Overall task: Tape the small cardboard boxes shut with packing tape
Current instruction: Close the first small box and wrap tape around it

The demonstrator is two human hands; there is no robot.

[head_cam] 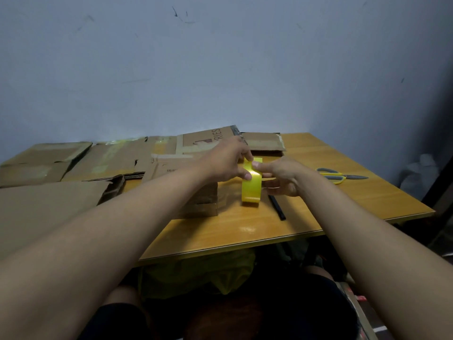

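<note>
upright, yellow tape roll (251,192) gripped by right hand (282,177); left hand (226,163) seemingly pinching its end.

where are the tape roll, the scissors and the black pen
tape roll (251,190): head view, yellow outer face
scissors (331,172): head view, yellow handle loop
black pen (277,207): head view, mid barrel

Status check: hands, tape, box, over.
Both hands on the yellow packing tape roll: left hand pinches its top, right hand grips its side. Small brown cardboard box beside roll, untaped. Yellow-handled scissors clear, right.
</note>
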